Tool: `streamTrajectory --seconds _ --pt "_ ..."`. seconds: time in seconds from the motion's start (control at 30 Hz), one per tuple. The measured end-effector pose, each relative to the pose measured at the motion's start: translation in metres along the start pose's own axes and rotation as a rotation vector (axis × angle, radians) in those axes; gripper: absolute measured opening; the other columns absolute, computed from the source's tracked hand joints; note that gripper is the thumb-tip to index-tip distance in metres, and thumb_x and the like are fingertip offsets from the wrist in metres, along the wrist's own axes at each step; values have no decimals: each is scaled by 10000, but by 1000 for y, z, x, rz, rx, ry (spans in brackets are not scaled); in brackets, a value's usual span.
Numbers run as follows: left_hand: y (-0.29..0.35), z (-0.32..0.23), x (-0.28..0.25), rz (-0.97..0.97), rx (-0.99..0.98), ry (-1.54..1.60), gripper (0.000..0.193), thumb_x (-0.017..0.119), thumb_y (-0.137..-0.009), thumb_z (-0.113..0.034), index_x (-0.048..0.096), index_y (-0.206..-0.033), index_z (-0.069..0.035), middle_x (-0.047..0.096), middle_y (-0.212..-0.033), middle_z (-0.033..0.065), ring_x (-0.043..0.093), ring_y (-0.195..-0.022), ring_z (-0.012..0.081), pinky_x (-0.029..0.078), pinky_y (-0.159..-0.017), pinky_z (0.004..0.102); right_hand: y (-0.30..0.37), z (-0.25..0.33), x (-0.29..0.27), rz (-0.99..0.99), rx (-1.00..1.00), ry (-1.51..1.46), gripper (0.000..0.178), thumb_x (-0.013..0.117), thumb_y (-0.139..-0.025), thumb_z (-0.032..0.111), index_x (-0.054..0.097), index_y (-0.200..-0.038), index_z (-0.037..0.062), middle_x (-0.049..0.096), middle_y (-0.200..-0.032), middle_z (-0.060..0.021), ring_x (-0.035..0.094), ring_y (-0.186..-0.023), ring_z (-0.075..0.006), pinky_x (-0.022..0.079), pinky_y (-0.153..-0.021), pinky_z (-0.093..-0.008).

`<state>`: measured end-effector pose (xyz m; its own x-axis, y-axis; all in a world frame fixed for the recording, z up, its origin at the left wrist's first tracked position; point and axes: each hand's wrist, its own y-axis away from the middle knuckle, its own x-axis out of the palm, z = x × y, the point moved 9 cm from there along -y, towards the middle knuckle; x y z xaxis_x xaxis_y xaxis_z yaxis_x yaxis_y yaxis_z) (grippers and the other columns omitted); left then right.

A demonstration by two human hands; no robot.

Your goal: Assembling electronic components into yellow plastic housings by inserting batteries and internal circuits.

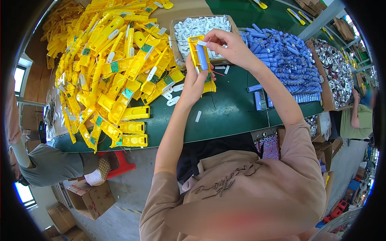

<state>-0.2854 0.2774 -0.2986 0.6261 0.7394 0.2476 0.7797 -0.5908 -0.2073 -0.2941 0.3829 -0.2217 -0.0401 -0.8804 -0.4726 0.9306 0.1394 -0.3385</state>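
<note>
My left hand [194,83] is closed around a yellow plastic housing [193,45], held upright above the green table. Inside the housing lies a blue cylindrical battery [202,57]. My right hand [231,45] pinches a small white plastic piece [202,43] at the housing's far end, just beyond the battery. Whether that piece is seated in the housing, I cannot tell. Just behind both hands is a cardboard box [219,62] full of small white plastic pieces [201,26]. A thin red wire [218,73] sticks out beside the housing.
Yellow housings with green circuit boards [116,84] are heaped at left. Wired blue batteries [277,60] cover the right side of the green table [233,122]. Beyond them stands a box of shiny round parts [341,76]. Other people [52,164] sit at both ends.
</note>
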Motion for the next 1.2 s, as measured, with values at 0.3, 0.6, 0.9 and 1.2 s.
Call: streamTrajectory --seconds 0.3,0.6,0.9,1.2 --pt "6 -2 4 56 19 -77 650 386 -864 8 46 -1412 -71 469 -1065 139 532 -874 181 502 -756 334 -12 -12 -7 -91 -1 -21 143 613 -857 139 544 -942 47 580 -735 -19 548 -690 -81 446 -622 -237" --pt "3 -3 6 78 68 -215 622 383 -852 -2 94 -1397 -74 476 -1046 146 537 -847 181 503 -751 336 -20 -1 -12 46 -47 66 145 614 -857 147 532 -926 49 522 -643 0 466 -593 -68 363 -540 -233" --pt "7 2 14 163 -11 21 649 396 -839 -8 79 -1401 -72 488 -1010 149 559 -806 207 511 -719 350 -23 -16 -5 119 -61 199 248 592 -868 231 604 -1058 73 527 -633 -41 486 -590 -124 392 -542 -283" --pt "16 -5 20 181 -145 236 679 403 -811 -48 90 -1409 -123 507 -1009 157 580 -802 225 528 -716 385 -20 -28 13 292 147 -174 254 533 -928 179 558 -1138 39 558 -864 7 491 -774 -67 421 -681 -225"
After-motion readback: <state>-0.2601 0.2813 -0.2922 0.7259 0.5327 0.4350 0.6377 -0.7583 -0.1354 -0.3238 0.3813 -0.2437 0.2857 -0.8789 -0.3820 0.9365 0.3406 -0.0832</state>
